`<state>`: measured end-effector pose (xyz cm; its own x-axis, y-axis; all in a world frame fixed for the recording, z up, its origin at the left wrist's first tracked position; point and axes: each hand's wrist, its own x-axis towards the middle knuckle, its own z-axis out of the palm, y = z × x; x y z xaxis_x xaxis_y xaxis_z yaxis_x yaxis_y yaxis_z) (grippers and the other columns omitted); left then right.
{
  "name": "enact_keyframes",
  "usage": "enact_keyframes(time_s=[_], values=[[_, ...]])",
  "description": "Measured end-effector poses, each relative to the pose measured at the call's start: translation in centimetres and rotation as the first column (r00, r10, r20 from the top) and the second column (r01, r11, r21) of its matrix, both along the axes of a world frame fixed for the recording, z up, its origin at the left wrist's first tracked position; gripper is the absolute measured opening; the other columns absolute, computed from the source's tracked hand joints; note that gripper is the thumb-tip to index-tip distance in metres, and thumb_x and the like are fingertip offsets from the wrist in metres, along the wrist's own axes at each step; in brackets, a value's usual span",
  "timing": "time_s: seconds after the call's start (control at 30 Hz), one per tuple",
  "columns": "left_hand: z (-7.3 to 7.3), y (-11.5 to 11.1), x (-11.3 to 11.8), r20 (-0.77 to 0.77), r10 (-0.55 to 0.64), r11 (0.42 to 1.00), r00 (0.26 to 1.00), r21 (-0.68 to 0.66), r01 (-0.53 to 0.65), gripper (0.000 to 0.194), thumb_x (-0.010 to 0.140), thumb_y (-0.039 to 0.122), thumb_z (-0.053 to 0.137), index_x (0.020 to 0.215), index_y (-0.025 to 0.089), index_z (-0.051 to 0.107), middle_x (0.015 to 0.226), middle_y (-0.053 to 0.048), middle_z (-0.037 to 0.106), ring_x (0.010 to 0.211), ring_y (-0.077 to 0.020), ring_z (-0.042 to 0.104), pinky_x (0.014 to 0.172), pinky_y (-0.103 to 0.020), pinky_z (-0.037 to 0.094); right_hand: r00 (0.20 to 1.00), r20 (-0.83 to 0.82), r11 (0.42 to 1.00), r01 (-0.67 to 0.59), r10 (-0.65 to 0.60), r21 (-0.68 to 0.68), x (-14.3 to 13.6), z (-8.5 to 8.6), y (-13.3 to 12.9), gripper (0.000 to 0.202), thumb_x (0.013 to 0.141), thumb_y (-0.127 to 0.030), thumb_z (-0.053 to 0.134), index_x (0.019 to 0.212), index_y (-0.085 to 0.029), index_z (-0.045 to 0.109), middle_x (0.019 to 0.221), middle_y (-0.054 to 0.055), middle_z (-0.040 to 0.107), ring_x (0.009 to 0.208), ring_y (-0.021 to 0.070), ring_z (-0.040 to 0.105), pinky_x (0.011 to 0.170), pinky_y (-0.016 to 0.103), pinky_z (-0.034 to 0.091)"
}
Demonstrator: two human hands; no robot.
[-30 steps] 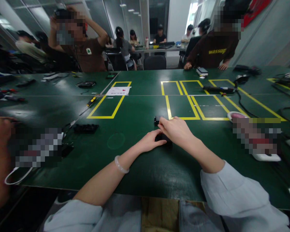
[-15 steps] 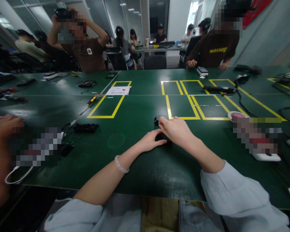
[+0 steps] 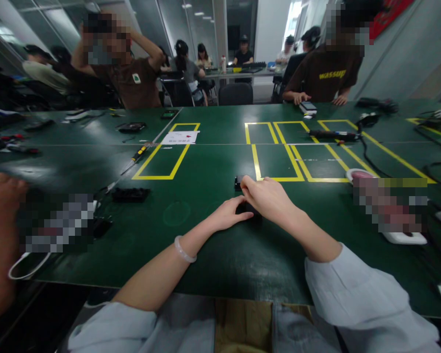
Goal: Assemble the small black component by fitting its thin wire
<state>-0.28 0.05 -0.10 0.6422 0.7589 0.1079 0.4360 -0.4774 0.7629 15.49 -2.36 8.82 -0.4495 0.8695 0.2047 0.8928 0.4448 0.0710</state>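
Note:
On the green table (image 3: 206, 264), my left hand (image 3: 232, 213) curves its thumb and fingers round the near left side of a dark block-shaped object (image 3: 255, 214), which is mostly hidden by my hands. Above it, my right hand (image 3: 262, 193) is closed with its fingertips pinched together and pointing down. Whatever those fingertips hold is out of sight behind the hand. A small black box-like item (image 3: 238, 183) shows just beyond my right fingers.
To the left lie a black slotted part (image 3: 131, 194) and a yellow-black screwdriver (image 3: 139, 153). A white paper label (image 3: 180, 138) sits by yellow tape outlines. A corded black tool (image 3: 332, 135) lies at right. Another person's hand (image 3: 5, 196) is at far left.
My hands have hardly moved. Across the table, the person at right has reached a hand onto the phone-like device. The neighbour's hand at far left has shifted slightly left.

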Motion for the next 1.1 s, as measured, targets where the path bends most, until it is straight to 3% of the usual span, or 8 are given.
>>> enact_keyframes(time_s=[0.13, 0.3, 0.53, 0.73, 0.97, 1.1], values=[[-0.12, 0.01, 0.02, 0.015, -0.003, 1.000, 1.000, -0.002, 0.003, 0.041, 0.085, 0.043, 0.062, 0.115, 0.016, 0.058, 0.119, -0.009, 0.064, 0.107, -0.0272, 0.061, 0.093, -0.038, 0.047, 0.998, -0.055, 1.000, -0.013, 0.014, 0.020, -0.03, -0.08, -0.12, 0.021, 0.093, -0.021, 0.036, 0.108, -0.018, 0.050, 0.088, 0.004, 0.071, 0.073, 0.0186, 0.064, 0.065, 0.029, 0.032], [-0.12, 0.02, 0.04, 0.018, -0.013, 1.000, 1.000, 0.006, 0.013, 0.040, 0.085, 0.040, 0.062, 0.118, 0.018, 0.056, 0.121, -0.009, 0.063, 0.109, -0.0270, 0.060, 0.094, -0.038, 0.046, 1.000, -0.010, 1.000, -0.007, 0.007, 0.004, -0.01, -0.03, 0.02, 0.024, 0.097, -0.033, 0.034, 0.102, -0.018, 0.052, 0.079, 0.005, 0.071, 0.070, 0.0197, 0.064, 0.066, 0.030, 0.031], [0.10, -0.05, 0.00, 0.010, 0.001, 1.000, 1.000, -0.006, -0.001, 0.040, 0.084, 0.042, 0.062, 0.115, 0.017, 0.058, 0.117, -0.009, 0.065, 0.107, -0.0273, 0.061, 0.093, -0.039, 0.047, 0.999, -0.051, 1.000, -0.012, 0.013, 0.025, 0.09, -0.06, -0.01, 0.020, 0.093, -0.022, 0.036, 0.107, -0.017, 0.050, 0.082, 0.004, 0.071, 0.070, 0.0183, 0.064, 0.065, 0.029, 0.031], [0.13, -0.07, 0.07, 0.012, -0.006, 1.000, 1.000, -0.021, 0.006, 0.041, 0.085, 0.040, 0.062, 0.119, 0.017, 0.056, 0.122, -0.010, 0.063, 0.110, -0.0278, 0.059, 0.096, -0.040, 0.046, 1.000, 0.004, 1.000, -0.007, 0.007, 0.004, 0.03, 0.11, -0.05, 0.025, 0.097, -0.033, 0.033, 0.101, -0.018, 0.053, 0.077, 0.005, 0.070, 0.070, 0.0205, 0.065, 0.066, 0.030, 0.032], [-0.10, 0.02, 0.01, 0.008, -0.002, 1.000, 1.000, 0.010, 0.002, 0.039, 0.085, 0.043, 0.062, 0.114, 0.016, 0.058, 0.118, -0.009, 0.064, 0.107, -0.0267, 0.061, 0.093, -0.038, 0.047, 0.999, -0.053, 1.000, -0.013, 0.014, 0.012, 0.07, -0.01, -0.02, 0.020, 0.093, -0.021, 0.036, 0.107, -0.017, 0.050, 0.084, 0.004, 0.071, 0.071, 0.0182, 0.064, 0.064, 0.029, 0.031], [-0.15, 0.04, 0.06, 0.017, -0.009, 1.000, 1.000, 0.003, 0.008, 0.042, 0.085, 0.043, 0.062, 0.117, 0.017, 0.057, 0.119, -0.009, 0.064, 0.108, -0.0267, 0.060, 0.094, -0.038, 0.046, 0.999, -0.046, 1.000, -0.016, 0.017, 0.013, 0.04, 0.15, -0.19, 0.021, 0.095, -0.029, 0.036, 0.103, -0.017, 0.051, 0.081, 0.004, 0.070, 0.071, 0.0190, 0.064, 0.066, 0.029, 0.032]])
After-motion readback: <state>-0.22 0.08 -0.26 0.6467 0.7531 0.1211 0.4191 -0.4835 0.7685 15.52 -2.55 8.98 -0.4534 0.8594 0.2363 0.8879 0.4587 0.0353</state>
